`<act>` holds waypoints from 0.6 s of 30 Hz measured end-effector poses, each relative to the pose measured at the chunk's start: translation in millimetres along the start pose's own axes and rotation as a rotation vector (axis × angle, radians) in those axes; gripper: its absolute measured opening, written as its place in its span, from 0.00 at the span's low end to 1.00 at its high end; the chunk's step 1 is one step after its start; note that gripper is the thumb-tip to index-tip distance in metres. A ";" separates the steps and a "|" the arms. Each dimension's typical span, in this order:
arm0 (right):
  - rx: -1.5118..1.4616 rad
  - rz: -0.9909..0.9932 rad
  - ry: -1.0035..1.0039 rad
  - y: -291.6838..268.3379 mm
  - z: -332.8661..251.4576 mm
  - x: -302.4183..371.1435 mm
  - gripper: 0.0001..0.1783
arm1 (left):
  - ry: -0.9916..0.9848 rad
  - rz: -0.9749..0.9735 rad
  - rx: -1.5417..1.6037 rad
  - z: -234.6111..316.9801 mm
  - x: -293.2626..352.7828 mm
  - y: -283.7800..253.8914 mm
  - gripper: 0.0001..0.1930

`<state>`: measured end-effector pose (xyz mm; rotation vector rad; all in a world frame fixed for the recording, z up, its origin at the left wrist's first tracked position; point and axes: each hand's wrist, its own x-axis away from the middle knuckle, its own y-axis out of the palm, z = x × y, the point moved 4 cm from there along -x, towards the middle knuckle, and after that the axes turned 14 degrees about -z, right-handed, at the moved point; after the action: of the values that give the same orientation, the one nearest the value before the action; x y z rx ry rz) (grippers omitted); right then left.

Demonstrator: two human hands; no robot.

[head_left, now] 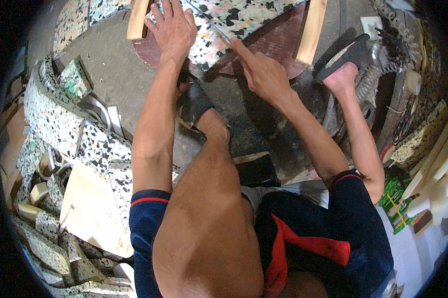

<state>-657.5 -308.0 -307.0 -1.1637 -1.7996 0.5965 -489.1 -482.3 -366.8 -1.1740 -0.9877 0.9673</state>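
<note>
My left hand [173, 30] lies flat, fingers spread, on a white foam sheet [209, 44] speckled with black and colours. The sheet rests on a rounded reddish-brown board [278, 49]. To the right, my right hand [266, 74] is closed with its index finger stretched out. That fingertip meets the lower end of a thin bluish, blade-like line [215, 25], which slants up and left across the foam. Its curled fingers hide whatever they hold. Pale wooden strips stand along the board's left side [137, 22] and right side [311, 32].
Curved speckled foam offcuts [60, 109] pile up at the left, around a cream-coloured sheet [92, 208]. My feet in dark sandals [196, 102] are just below the board and at its right. Coiled clear hose [368, 82] and green packets [395, 201] lie at the right.
</note>
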 end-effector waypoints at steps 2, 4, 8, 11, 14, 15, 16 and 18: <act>-0.014 0.034 -0.013 2.0 -1.8 -12.3 0.37 | 0.009 0.009 -0.011 0.1 0.2 0.0 0.32; 0.002 0.068 -0.027 3.6 -4.2 -31.0 0.37 | 0.012 0.015 -0.012 -0.7 0.7 -0.4 0.32; 0.043 0.058 -0.017 5.3 -3.9 -39.0 0.37 | 0.013 0.016 0.002 -1.6 1.7 -2.6 0.32; 0.045 0.006 0.005 6.1 2.4 -15.3 0.38 | 0.016 0.030 -0.007 -0.7 2.2 -2.7 0.32; 0.033 0.004 0.015 7.2 8.4 7.6 0.38 | 0.005 0.016 -0.004 -1.5 1.4 3.2 0.32; 0.023 0.008 0.012 8.1 9.1 11.7 0.39 | -0.003 0.006 -0.001 -2.9 1.2 6.2 0.32; 0.009 0.040 -0.019 7.8 8.2 13.1 0.39 | 0.001 0.020 -0.012 -3.9 1.1 8.2 0.32; -0.009 0.052 -0.023 9.4 6.6 6.5 0.38 | 0.088 0.114 0.044 -4.8 1.6 9.2 0.31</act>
<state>-659.9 -297.6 -314.8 -1.2170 -1.7974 0.6351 -484.8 -480.9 -376.3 -1.2361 -0.8322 1.0137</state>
